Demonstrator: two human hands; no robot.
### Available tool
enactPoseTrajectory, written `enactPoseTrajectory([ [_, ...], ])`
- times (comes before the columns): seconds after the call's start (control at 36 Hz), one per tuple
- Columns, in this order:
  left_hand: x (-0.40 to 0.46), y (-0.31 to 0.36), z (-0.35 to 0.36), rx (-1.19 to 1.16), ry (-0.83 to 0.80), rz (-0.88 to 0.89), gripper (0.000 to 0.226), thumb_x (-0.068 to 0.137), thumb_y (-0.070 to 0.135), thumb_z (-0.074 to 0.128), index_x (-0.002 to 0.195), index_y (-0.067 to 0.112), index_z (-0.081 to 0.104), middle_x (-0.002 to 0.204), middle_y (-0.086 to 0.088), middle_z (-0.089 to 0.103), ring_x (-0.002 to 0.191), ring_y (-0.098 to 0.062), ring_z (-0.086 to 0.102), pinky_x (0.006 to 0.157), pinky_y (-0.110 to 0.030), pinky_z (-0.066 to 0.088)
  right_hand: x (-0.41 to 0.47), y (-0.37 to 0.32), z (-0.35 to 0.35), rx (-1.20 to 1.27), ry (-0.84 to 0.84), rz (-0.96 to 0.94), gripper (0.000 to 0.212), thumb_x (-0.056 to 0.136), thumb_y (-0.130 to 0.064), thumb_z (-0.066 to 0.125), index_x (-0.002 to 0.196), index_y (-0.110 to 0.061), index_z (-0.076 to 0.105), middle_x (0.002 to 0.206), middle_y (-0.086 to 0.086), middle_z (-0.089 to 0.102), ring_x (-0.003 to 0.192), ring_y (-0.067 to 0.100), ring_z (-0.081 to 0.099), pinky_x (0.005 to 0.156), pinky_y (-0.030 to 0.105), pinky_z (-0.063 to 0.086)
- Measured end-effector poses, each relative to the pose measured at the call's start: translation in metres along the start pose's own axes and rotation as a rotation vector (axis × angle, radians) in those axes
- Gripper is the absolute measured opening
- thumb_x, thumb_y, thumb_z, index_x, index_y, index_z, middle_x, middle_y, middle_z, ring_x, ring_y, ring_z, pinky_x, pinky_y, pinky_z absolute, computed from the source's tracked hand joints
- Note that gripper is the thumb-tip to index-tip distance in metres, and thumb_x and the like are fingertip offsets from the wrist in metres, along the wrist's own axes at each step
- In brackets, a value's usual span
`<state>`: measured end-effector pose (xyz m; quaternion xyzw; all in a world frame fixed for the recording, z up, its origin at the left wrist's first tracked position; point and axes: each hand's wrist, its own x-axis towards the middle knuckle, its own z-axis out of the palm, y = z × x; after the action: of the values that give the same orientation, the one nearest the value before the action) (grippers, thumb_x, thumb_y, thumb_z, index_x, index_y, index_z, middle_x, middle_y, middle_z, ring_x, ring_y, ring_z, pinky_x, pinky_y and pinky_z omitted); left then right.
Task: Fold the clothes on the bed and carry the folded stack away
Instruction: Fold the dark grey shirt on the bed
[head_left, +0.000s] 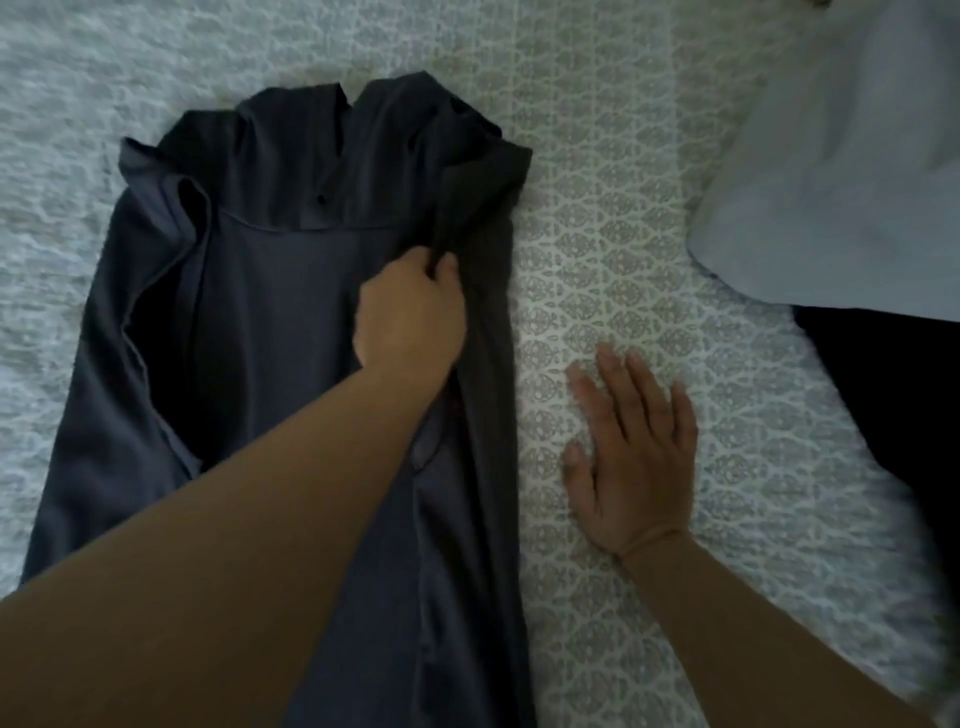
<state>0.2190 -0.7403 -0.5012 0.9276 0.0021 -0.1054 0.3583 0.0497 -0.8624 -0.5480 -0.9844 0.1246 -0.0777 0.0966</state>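
Dark shirt flat on bed; left hand pinches its rt fold, right hand spread flat just beside.

one head-worn wide-angle view looks steeply down and forward onto the bed, close in; both forearms enter from the bottom edge, and the edges of the view blur and bend.

I counted three garments on the one bed: one dark grey shirt spread flat, one pale blue piece at the far right, one black piece below it. Two hands showed, left hand and right hand.
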Motion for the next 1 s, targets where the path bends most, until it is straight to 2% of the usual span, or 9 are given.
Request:
enactPoseTrajectory([
  [0.11, -0.007, -0.006, -0.013, 0.099, -0.077, 0.088, 0.063, 0.096, 0.047, 0.045, 0.15, 0.024, 0.02, 0.144, -0.01, 0.035, 0.124, -0.027, 0.042, 0.098, -0.036, 0.037, 0.001, -0.001, 0.0, 0.023, -0.015, 0.007, 0.062, 0.083, -0.039, 0.037, 0.141, -0.019, 0.041, 0.152, 0.007, 0.031, 0.141, 0.025, 0.022, 0.113, 0.053, 0.012],
  [0.28, -0.083, -0.025, -0.008, 0.26, -0.033, 0.354, 0.095, 0.083, 0.048, 0.061, 0.152, 0.026, 0.001, 0.154, -0.008, 0.012, 0.138, -0.026, 0.019, 0.111, -0.04, 0.025, 0.0, -0.003, -0.003, 0.035, -0.022, 0.014, 0.062, 0.083, -0.038, 0.036, 0.142, -0.017, 0.042, 0.152, 0.008, 0.033, 0.141, 0.026, 0.024, 0.114, 0.05, 0.009],
  [0.44, -0.123, -0.059, -0.015, 0.013, -0.016, 0.096, 0.085, 0.082, 0.032, 0.071, 0.149, 0.024, 0.018, 0.112, 0.01, 0.048, 0.099, -0.006, 0.049, 0.092, -0.028, 0.044, -0.002, -0.003, -0.002, 0.018, -0.034, 0.019, 0.062, 0.085, -0.04, 0.032, 0.143, -0.019, 0.039, 0.154, 0.005, 0.029, 0.143, 0.027, 0.022, 0.116, 0.051, 0.009],
  [0.56, -0.136, -0.067, -0.027, -0.012, -0.044, 0.081, 0.079, 0.086, 0.024, 0.067, 0.149, 0.021, 0.02, 0.088, 0.017, 0.052, 0.082, -0.002, 0.053, 0.081, -0.02, 0.042, -0.001, -0.004, -0.006, -0.008, -0.066, 0.036, 0.063, 0.087, -0.043, 0.026, 0.146, -0.024, 0.033, 0.157, 0.001, 0.023, 0.145, 0.022, 0.015, 0.117, 0.046, 0.004],
  [0.64, -0.149, -0.072, -0.037, -0.054, -0.062, -0.062, 0.067, 0.086, 0.029, 0.067, 0.141, 0.018, 0.031, 0.085, 0.016, 0.057, 0.088, -0.005, 0.054, 0.081, -0.022, 0.039, -0.006, -0.009, -0.011, 0.046, -0.071, 0.113, 0.055, 0.091, -0.041, 0.031, 0.144, -0.028, 0.035, 0.156, -0.002, 0.024, 0.144, 0.02, 0.017, 0.117, 0.043, 0.008],
  [0.72, -0.173, -0.075, -0.043, -0.092, -0.15, -0.259, 0.049, 0.085, 0.046, 0.064, 0.123, 0.018, 0.05, 0.101, 0.005, 0.064, 0.098, -0.013, 0.058, 0.079, -0.023, 0.04, -0.03, -0.025, -0.02, 0.194, 0.055, 0.287, 0.038, 0.088, -0.028, 0.051, 0.125, -0.022, 0.057, 0.138, 0.006, 0.045, 0.125, 0.028, 0.039, 0.103, 0.039, 0.03],
  [0.78, -0.198, -0.083, -0.046, -0.004, -0.214, -0.259, 0.039, 0.083, 0.053, 0.062, 0.108, 0.022, 0.058, 0.093, 0.009, 0.062, 0.083, -0.008, 0.057, 0.072, -0.02, 0.042, -0.059, -0.042, -0.026, 0.342, 0.137, 0.433, 0.025, 0.086, -0.019, 0.056, 0.109, -0.014, 0.065, 0.118, 0.011, 0.052, 0.108, 0.028, 0.048, 0.093, 0.033, 0.037],
  [0.89, -0.252, -0.106, -0.055, 0.034, -0.368, -0.283, 0.029, 0.082, 0.05, 0.065, 0.093, 0.024, 0.063, 0.096, -0.001, 0.069, 0.092, -0.022, 0.064, 0.081, -0.03, 0.051, -0.135, -0.079, -0.038, 0.58, 0.089, 0.519, 0.012, 0.088, -0.016, 0.058, 0.095, -0.009, 0.065, 0.088, 0.006, 0.06, 0.082, 0.023, 0.056, 0.074, 0.025, 0.037],
  [1.0, -0.314, -0.128, -0.058, 0.014, -0.446, -0.33, 0.027, 0.084, 0.043, 0.066, 0.072, 0.019, 0.062, 0.077, -0.002, 0.065, 0.088, -0.024, 0.065, 0.068, -0.029, 0.045, -0.223, -0.114, -0.054, 0.697, 0.012, 0.55, 0.012, 0.088, -0.015, 0.061, 0.099, -0.013, 0.063, 0.072, -0.014, 0.054, 0.068, 0.009, 0.054, 0.064, 0.012, 0.035],
])
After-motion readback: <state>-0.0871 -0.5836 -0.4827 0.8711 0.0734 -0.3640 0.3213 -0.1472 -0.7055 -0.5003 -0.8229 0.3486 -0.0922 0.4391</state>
